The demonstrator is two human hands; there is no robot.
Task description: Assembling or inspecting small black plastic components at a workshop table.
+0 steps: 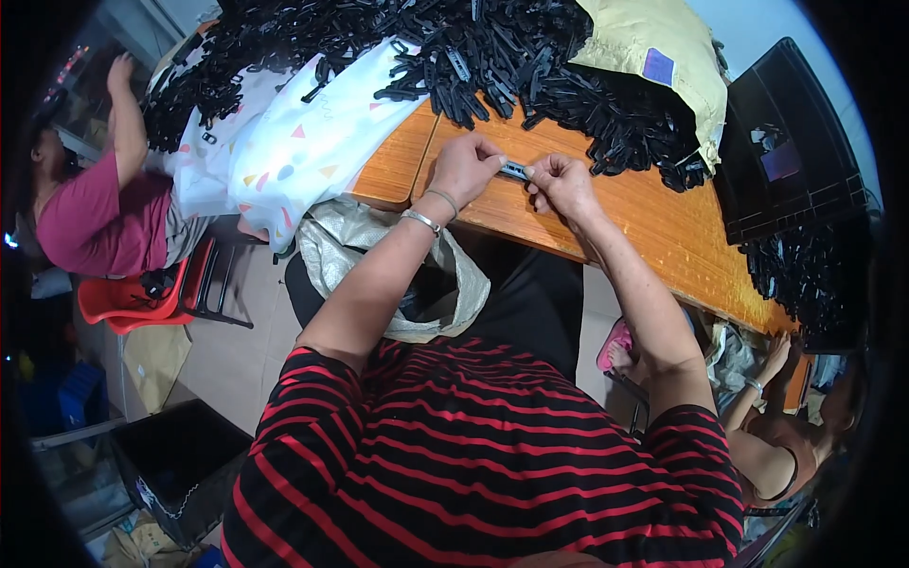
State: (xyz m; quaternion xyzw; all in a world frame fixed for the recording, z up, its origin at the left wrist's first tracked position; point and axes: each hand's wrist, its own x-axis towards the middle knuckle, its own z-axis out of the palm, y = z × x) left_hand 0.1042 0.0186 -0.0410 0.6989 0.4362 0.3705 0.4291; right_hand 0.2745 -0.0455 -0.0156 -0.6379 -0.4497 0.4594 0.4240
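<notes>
Between my two hands is a small, narrow black plastic part with a pale grey face, held just above the wooden table near its front edge. My left hand pinches one end with thumb and fingertips. The opposite end sits in the closed fingertips of my right hand. Just beyond my hands, a big heap of similar black plastic parts covers the far side of the table. Fine details of the held part are too small to make out.
A pale woven sack lies open at my lap. To the left, a patterned white sheet drapes over the table. A yellowish sack and a black crate stand at right. One person works at left, another at right.
</notes>
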